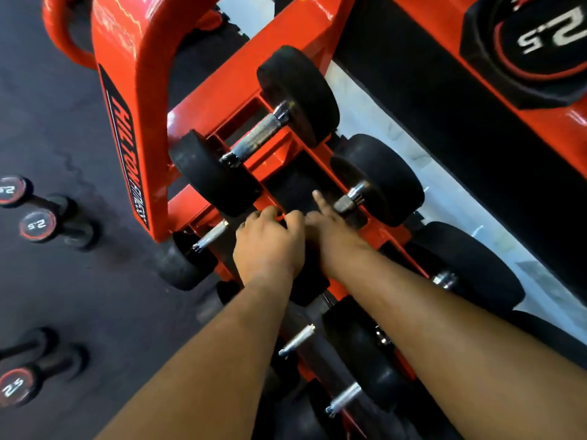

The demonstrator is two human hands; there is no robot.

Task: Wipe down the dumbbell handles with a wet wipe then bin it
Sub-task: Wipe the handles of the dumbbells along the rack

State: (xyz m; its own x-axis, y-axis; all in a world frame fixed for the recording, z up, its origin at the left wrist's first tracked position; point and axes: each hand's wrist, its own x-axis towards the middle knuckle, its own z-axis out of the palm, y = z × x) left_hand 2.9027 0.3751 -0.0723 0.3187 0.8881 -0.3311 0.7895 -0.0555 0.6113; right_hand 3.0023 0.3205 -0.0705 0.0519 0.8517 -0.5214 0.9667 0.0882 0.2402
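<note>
Head view: both hands low on orange rack (222, 100), mid-frame. Left hand (270, 246) curled, knuckles up, over a dumbbell (203, 249) w/ steel handle poking out left; can't tell what it grips. Right hand (330, 223) just beside, index finger straight, pointing far toward next dumbbell handle (346, 203). Wipe possibly hidden under hands. Small 2.5 dumbbells (35, 223) on dark floor, left.

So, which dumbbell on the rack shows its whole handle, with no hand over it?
The top dumbbell, highest on the red rack. Its knurled handle shows from head to head; on those below, the hands or other dumbbells hide part of the handle.
</note>
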